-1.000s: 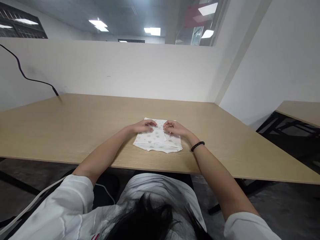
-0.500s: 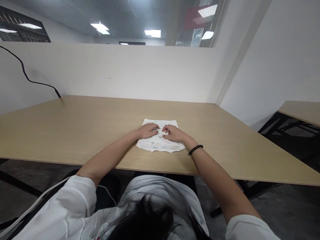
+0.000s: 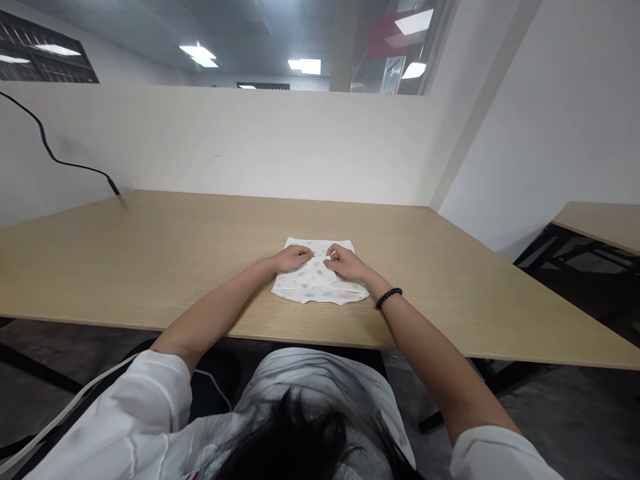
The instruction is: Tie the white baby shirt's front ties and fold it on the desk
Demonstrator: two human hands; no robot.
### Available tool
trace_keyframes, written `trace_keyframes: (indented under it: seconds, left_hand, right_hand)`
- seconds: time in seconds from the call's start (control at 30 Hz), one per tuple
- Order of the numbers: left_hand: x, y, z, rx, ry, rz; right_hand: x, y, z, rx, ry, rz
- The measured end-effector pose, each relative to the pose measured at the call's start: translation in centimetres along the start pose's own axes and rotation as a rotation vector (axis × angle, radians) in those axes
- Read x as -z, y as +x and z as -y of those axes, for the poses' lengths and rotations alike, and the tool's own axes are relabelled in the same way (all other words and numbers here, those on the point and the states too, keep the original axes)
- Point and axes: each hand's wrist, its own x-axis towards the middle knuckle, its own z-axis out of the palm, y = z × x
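Note:
A white piece of folded cloth with small printed figures (image 3: 310,280) lies on the table in front of me; it looks like a small garment. My left hand (image 3: 294,258) is on its left part, fingertips pinched on a layer near the middle. From the right, my right hand (image 3: 346,262) pinches the same layer between thumb and fingers, a short gap from the left fingertips. The near edge of the cloth is wavy and lies flat. Part of the cloth is hidden under both hands.
The wooden table (image 3: 200,233) runs up to a white partition (image 3: 280,147). A black cable (image 3: 75,165) comes down to the table at the far left. Another table (image 3: 600,223) stands at the right. A black bead bracelet (image 3: 389,298) circles my right wrist.
My fingers have closed from a looser pose into pinches on the cloth. A layer between my hands is now drawn up a little.

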Motion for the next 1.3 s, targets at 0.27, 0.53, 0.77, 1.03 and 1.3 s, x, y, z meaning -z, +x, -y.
trace_keyframes:
  seconds: [0.27, 0.53, 0.77, 1.03, 1.3]
  left_hand:
    - [0.3, -0.4, -0.1, -0.100, 0.023, 0.047]
    - [1.4, -1.0, 0.1, -0.148, 0.360, 0.003]
    - [0.3, -1.1, 0.8, -0.103, 0.441, 0.220]
    - [1.7, -1.9, -1.0, -0.036, 0.595, 0.275]
    - [2.5, -5.9, -4.5, 0.260, 0.670, 0.375]
  right_hand:
    - [0.2, -0.1, -0.3, -0.015, -0.018, 0.011]
    - [-0.4, -0.4, 0.0, 0.246, -0.528, -0.030]
    - [-3.3, -0.8, 1.2, 0.130, -0.609, 0.115]
    - [-2.8, -1.2, 2.3, -0.062, -0.683, 0.161]
    - [-3.6, -1.5, 3.1, -0.048, -0.628, 0.237]
